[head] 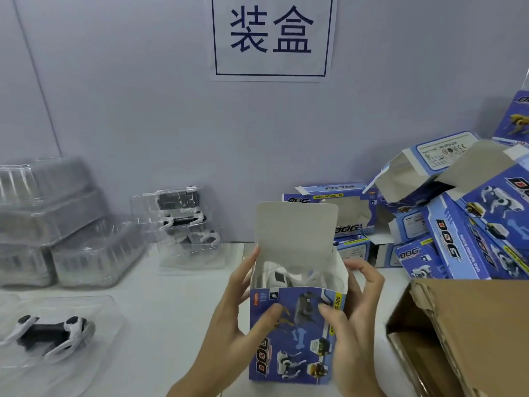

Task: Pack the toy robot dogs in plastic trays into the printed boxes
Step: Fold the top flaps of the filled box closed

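Holding the box [296, 333] upright at about 6 o'clock, both hands are wrapped round it: left hand [229, 319] has its thumb on the printed front and fingers up the left wall, right hand [352, 316] has its thumb on the front too, fingers curled behind the right wall. So both are gripping the box, nothing else. The top flap [296, 224] stands straight up, and inside you can see a white dog [282, 277] sitting down in the opening, bit blurry though. Over at 8 o'clock another dog [48, 333], black and white, lies in a clear tray [97, 319] on the table [160, 325]. Around 11 o'clock there's a tray stack [183, 224] with dogs in it, and at 9 o'clock empty-looking trays [51, 224], too blurred to be sure. Loads of blue boxes [446, 224] piled at 2 o'clock, a brown carton [463, 325] at 4 o'clock right beside the right hand, and a sign [272, 35] at 12.
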Available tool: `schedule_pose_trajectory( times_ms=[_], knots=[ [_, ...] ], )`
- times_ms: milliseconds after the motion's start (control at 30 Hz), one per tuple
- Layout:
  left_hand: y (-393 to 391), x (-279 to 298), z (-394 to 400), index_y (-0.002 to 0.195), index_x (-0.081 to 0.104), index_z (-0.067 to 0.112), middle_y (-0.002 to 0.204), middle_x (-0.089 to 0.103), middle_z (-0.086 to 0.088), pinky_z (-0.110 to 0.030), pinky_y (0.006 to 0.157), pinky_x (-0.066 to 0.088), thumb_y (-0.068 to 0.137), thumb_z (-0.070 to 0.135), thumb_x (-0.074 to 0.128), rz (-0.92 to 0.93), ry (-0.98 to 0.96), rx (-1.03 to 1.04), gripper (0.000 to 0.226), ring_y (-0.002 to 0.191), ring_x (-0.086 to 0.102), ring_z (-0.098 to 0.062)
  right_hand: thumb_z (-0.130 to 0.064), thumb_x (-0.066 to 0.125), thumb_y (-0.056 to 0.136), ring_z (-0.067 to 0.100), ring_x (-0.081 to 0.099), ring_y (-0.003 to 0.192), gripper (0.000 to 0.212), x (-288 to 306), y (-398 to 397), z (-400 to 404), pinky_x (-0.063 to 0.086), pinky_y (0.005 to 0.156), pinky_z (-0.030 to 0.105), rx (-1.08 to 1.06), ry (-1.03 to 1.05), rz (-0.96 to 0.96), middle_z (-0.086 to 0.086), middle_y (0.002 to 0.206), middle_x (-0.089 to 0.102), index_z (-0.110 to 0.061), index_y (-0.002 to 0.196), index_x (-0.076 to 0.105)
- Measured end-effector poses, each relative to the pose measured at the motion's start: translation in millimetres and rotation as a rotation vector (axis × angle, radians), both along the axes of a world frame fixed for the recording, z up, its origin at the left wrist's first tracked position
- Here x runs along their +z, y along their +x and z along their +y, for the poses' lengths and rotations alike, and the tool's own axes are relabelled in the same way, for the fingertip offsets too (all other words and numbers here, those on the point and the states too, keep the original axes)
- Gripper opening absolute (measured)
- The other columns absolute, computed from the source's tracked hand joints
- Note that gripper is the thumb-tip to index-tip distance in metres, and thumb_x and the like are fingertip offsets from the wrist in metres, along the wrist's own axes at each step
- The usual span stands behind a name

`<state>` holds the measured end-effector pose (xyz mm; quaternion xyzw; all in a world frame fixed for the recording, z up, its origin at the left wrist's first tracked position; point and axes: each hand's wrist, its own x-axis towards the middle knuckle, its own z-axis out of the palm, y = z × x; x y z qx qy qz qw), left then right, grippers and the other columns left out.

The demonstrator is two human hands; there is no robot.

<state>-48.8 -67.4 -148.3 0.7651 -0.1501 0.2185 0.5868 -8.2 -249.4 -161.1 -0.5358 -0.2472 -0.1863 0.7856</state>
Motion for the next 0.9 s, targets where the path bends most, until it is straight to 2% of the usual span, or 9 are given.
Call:
schedule_pose_trajectory(
  times_ms=[100,200,300,467,533,633,700,800,900],
  knots=[
    [1.2,1.5,3.1,0.151,0.034,0.061,0.159,0.039,0.029,-0.022,0.101,0.053,0.091,0.055,0.065,-0.054,0.021,0.022,0.068,0.141,0.052,-0.011,0.0,0.049,0.085,0.031,0.074,0.104,0.062,0.3,-3.1,0.2,0.064,0.066,0.034,-0.017,-0.04,0.0,-0.004,0.134,0.065,-0.038,0.134,0.051],
    [2.8,0.8,6.1,0.149,0.045,0.055,0.157,0.039,0.023,-0.037,0.095,0.061,0.092,0.059,0.067,-0.039,-0.015,-0.034,0.061,0.139,0.054,-0.016,-0.007,0.047,0.096,0.016,0.073,0.108,0.05,5.4,-7.0,2.7,0.064,0.066,0.03,-0.07,-0.097,-0.033,-0.016,0.141,0.058,-0.039,0.134,0.054],
    [1.1,0.7,7.8,0.144,0.054,0.049,0.156,0.039,0.02,-0.042,0.09,0.063,0.088,0.069,0.068,-0.018,-0.063,-0.054,0.061,0.138,0.054,-0.017,-0.047,0.052,0.102,0.01,0.069,0.115,0.029,10.6,-8.7,4.8,0.064,0.065,0.031,-0.073,-0.145,-0.034,-0.02,0.141,0.056,-0.041,0.131,0.055],
    [-0.4,4.5,8.3,0.135,0.064,0.04,0.149,0.043,0.015,-0.046,0.084,0.064,0.086,0.069,0.07,-0.012,-0.073,-0.037,0.057,0.137,0.053,-0.026,-0.09,0.05,0.08,0.033,0.072,0.108,0.053,15.4,-7.8,5.9,0.064,0.058,0.035,-0.16,-0.225,0.082,-0.01,0.138,0.058,-0.046,0.108,0.061],
    [-0.4,7.6,7.5,0.126,0.068,0.038,0.144,0.046,0.018,-0.041,0.078,0.066,0.086,0.067,0.071,-0.033,-0.079,-0.049,0.05,0.138,0.051,-0.02,-0.09,0.048,0.081,0.032,0.072,0.11,0.05,18.7,-5.9,5.6,0.065,0.062,0.038,-0.23,-0.232,0.056,-0.02,0.143,0.057,-0.046,0.099,0.061],
    [4.3,15.9,1.6,0.103,0.069,0.036,0.136,0.051,0.022,-0.036,0.081,0.064,0.087,0.063,0.071,-0.111,-0.004,0.025,0.031,0.137,0.051,-0.012,-0.081,0.046,0.091,0.023,0.054,0.14,0.042,24.9,-1.9,5.0,0.055,0.094,0.065,-0.288,-0.288,-0.032,-0.03,0.151,0.049,-0.041,0.088,0.058],
    [9.4,20.6,-4.9,0.09,0.068,0.032,0.138,0.054,0.02,-0.034,0.087,0.062,0.089,0.055,0.07,-0.153,-0.018,0.055,0.023,0.136,0.054,-0.016,-0.075,0.047,0.095,0.015,0.047,0.145,0.042,28.3,2.5,4.6,0.046,0.106,0.067,-0.314,-0.308,-0.061,-0.026,0.151,0.051,-0.035,0.085,0.057],
    [12.4,23.3,-10.9,0.085,0.068,0.026,0.142,0.057,0.011,-0.027,0.095,0.056,0.091,0.041,0.07,-0.221,-0.047,0.086,0.016,0.138,0.053,-0.018,-0.067,0.05,0.099,0.02,0.058,0.134,0.039,30.7,6.2,3.7,0.051,0.101,0.061,-0.362,-0.306,-0.103,-0.016,0.139,0.061,-0.031,0.086,0.061],
    [8.8,20.9,-12.7,0.099,0.075,0.025,0.138,0.06,0.005,-0.04,0.09,0.061,0.093,0.038,0.07,-0.213,-0.113,0.052,0.015,0.132,0.059,-0.028,-0.058,0.058,0.099,0.027,0.065,0.118,0.029,30.8,2.1,4.1,0.062,0.084,0.042,-0.31,-0.215,-0.127,-0.002,0.126,0.067,-0.03,0.106,0.066]
  ],
)
